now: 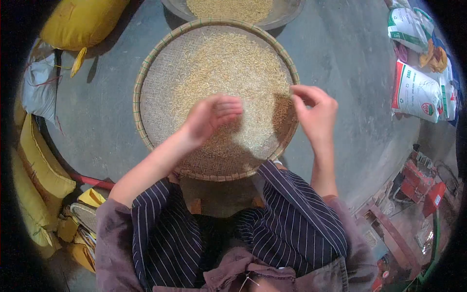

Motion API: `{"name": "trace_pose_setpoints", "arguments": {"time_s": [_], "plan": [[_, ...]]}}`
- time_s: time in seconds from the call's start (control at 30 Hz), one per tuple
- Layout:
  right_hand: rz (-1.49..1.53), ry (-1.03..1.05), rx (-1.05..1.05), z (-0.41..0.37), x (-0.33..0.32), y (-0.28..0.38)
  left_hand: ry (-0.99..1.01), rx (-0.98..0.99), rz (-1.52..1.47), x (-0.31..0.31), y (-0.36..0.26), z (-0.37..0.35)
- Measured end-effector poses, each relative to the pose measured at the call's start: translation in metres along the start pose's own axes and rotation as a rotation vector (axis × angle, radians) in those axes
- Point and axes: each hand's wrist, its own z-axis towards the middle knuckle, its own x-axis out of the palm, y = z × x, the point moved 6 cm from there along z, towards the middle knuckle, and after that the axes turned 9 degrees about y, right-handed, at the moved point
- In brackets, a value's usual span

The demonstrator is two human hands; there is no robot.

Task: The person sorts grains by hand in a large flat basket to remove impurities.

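Loose-curled left hand (pixel 211 119), right hand (pixel 316 114) over grain tray (pixel 138 97) — sack (pixel 418 92) print illegible.

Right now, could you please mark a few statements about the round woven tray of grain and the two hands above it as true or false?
1. The round woven bamboo tray holds pale grain. True.
2. Both hands grip the tray's rim. False: the left hand is over the grain, away from the rim, and the right hand is raised near the right edge.
3. A grey metal basin with more grain sits beyond the tray. True.
4. The white printed sacks lie on the person's left. False: they lie on the right, and the yellow sacks are on the left.
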Motion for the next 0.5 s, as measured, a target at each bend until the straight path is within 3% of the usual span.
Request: {"name": "trace_pose_setpoints", "arguments": {"time_s": [0.13,0.27,0.5], "plan": [[-0.094,0.055,0.098,-0.001,0.004,-0.037,-0.167,0.074,-0.033,-0.032,0.007,-0.015],[-0.057,0.149,0.081,-0.002,0.033,-0.047,-0.143,0.059,-0.057,-0.039,0.016,-0.014],[-0.047,0.029,0.059,0.001,0.049,-0.052,-0.117,0.017,0.042,-0.016,0.014,-0.010]]}}
